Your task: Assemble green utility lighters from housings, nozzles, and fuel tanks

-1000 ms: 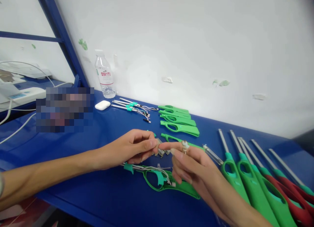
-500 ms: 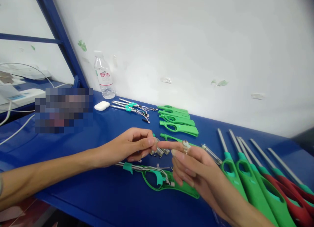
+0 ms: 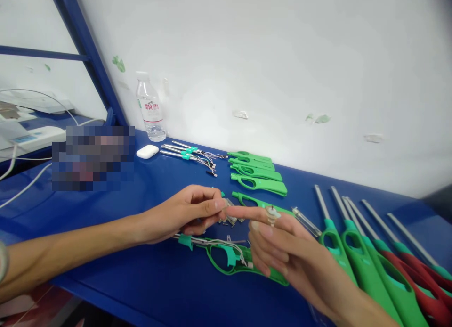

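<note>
My right hand holds a small white and brass-coloured lighter valve between thumb and index finger, and its index finger points left. Thumb and fingers of my left hand are pinched together at that fingertip; whatever lies in the pinch is too small or hidden to make out. Below both hands lies an opened green lighter shell with wires, a teal trigger and a metal tube in it, partly covered by my right hand. Behind my left fingers, small clear and metal parts show in part.
Green shell halves lie along the wall, left of them wired metal tubes. A clear tank is beside my right hand. Several green and red lighters fill the right side. A water bottle and white case stand at the back.
The valve has tilted slightly in my right fingers and sits a little lower and further right. My left hand stays at the right index fingertip, nearly still.
</note>
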{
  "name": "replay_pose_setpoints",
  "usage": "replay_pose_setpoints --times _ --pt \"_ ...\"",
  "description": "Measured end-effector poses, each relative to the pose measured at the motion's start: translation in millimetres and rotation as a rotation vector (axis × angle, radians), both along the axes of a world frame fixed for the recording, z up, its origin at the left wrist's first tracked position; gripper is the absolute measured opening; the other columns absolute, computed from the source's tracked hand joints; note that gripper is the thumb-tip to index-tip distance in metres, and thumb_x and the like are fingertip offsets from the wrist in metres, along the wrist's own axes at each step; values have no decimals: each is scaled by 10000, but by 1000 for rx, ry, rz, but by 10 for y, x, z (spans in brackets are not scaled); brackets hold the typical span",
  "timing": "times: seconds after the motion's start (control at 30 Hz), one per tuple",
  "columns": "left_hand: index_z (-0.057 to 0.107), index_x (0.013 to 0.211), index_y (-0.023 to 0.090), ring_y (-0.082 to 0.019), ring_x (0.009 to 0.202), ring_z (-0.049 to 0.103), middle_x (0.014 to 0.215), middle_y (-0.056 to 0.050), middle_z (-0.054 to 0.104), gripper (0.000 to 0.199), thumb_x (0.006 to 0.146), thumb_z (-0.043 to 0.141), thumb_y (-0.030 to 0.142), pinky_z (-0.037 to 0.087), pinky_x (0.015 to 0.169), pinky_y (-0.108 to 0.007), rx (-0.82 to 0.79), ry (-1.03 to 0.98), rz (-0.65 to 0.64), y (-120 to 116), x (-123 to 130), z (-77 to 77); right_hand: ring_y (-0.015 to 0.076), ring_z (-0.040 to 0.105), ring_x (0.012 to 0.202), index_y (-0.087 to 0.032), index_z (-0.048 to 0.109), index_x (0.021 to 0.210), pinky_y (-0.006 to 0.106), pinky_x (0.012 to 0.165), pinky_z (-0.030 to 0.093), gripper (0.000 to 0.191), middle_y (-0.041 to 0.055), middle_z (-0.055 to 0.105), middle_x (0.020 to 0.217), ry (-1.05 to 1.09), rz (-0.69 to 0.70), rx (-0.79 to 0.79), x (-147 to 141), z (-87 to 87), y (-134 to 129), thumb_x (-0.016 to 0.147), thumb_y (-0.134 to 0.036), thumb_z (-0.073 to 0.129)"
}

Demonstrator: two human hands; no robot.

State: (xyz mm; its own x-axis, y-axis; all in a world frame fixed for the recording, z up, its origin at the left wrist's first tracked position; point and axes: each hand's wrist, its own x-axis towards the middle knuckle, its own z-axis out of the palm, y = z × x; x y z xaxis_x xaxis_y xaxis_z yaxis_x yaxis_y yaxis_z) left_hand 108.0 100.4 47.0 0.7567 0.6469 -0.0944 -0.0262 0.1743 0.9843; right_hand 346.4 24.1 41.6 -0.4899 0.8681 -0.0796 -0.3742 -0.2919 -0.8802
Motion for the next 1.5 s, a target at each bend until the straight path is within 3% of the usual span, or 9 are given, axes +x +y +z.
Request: replay_pose_setpoints --times 0.47,1.0,1.3,1.5 --pt "641 832 173 -40 432 301 612 87 460 379 1052 742 465 168 400 -193 -131 -69 -86 -21 -46 8 82 292 571 -284 830 1307 230 608 413 310 -84 332 652 -9 22 -33 -19 31 -8 1025 -401 776" --pt "628 828 173 -26 386 282 611 96 468 394 1024 780 479 122 350 -181 -186 -96 -140 -15 -48 11 76 305 552 -281 818 1293 224 613 432 322 -95 352 622 -84 50 -26 -29 39 13 1029 -462 782" --pt "640 843 175 -18 328 273 588 104 487 405 1024 781 509 115 316 -174 -208 -105 -169 -9 -55 -21 75 322 515 -270 781 1362 227 581 431 427 -110 367 580 -234 37 89 13 -12 23 1044 -551 735" --pt "639 846 177 -11 325 258 591 109 482 434 1009 788 551 119 318 -172 -223 -107 -174 -25 -61 -6 75 313 512 -265 768 1382 224 586 449 416 -116 361 576 -196 45 94 -4 -4 31 1058 -523 725"
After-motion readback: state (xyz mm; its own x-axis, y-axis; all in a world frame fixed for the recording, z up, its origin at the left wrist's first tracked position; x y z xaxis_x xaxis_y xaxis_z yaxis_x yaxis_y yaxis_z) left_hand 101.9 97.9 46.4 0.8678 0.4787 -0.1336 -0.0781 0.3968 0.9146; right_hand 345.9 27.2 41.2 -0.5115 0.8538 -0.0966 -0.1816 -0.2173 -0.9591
